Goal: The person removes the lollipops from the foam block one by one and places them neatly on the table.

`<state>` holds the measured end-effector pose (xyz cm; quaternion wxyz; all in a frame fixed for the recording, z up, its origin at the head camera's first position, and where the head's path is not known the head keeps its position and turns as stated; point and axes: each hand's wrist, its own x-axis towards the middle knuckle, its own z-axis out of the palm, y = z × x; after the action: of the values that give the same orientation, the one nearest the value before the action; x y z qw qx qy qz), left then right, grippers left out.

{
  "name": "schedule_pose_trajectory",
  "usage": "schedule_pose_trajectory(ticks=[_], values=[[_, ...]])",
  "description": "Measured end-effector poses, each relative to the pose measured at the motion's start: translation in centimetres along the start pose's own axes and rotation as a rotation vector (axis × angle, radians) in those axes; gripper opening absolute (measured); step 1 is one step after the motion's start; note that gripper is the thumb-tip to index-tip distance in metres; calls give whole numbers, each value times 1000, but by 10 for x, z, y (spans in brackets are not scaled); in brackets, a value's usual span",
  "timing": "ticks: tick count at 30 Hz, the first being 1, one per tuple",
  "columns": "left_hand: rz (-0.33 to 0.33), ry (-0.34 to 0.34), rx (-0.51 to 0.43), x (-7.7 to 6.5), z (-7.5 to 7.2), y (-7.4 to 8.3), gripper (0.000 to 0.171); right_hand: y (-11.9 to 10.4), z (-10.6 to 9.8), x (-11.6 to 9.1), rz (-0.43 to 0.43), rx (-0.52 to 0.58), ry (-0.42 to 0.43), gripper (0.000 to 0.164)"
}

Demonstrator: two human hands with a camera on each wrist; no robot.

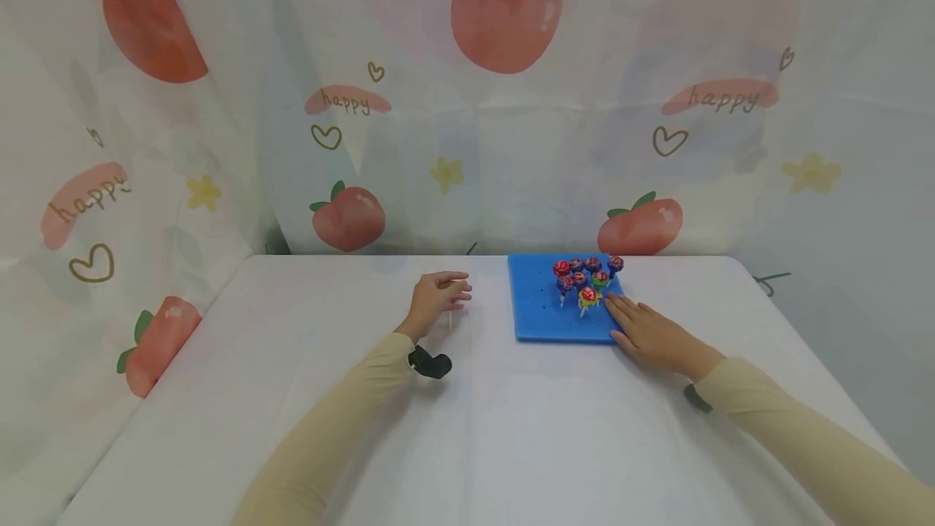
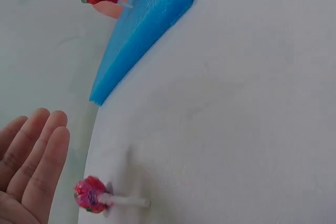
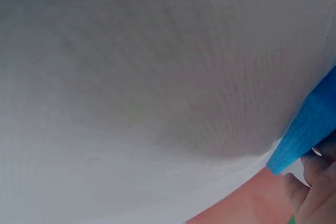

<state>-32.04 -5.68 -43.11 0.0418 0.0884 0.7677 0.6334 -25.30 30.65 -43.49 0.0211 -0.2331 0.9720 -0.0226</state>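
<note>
The left hand [image 1: 437, 299] is above the table left of a blue foam board [image 1: 540, 319], its visible fingers fairly straight. Close to it is a lollipop [image 2: 90, 194] with a red-pink wrapper and white stick [image 2: 126, 200]. In the left wrist view a gap separates the lollipop from the visible fingers; the thumb is out of sight. Whether it lies on the table I cannot tell. The right hand [image 1: 653, 338] rests with extended fingers on the board's right edge. Several wrapped lollipops [image 1: 588, 297] stand by their sticks in the foam.
The white table [image 1: 467, 445] bears the foam board near its far edge. Small holes dot the board's left part. A printed fruit curtain [image 1: 511, 153] hangs behind the table. Each wrist wears a dark device [image 1: 431, 364].
</note>
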Motion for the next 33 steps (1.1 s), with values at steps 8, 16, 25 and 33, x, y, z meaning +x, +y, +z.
schedule_pose_trajectory(ticks=[8, 16, 25, 33], values=[[66, -65, -10, 2, 31, 3, 33, -1, 0, -1, 7, -10, 2, 62], [106, -118, -3, 10, 55, 4, 33, 0, 1, -1, -3, -11, 12, 61], [103, -134, 86, 17, 75, 9, 35, -1, -1, -3, -7, -6, 13, 61], [115, -146, 133, 23, 93, 7, 36, 0, 0, -2, -9, -4, 15, 61]])
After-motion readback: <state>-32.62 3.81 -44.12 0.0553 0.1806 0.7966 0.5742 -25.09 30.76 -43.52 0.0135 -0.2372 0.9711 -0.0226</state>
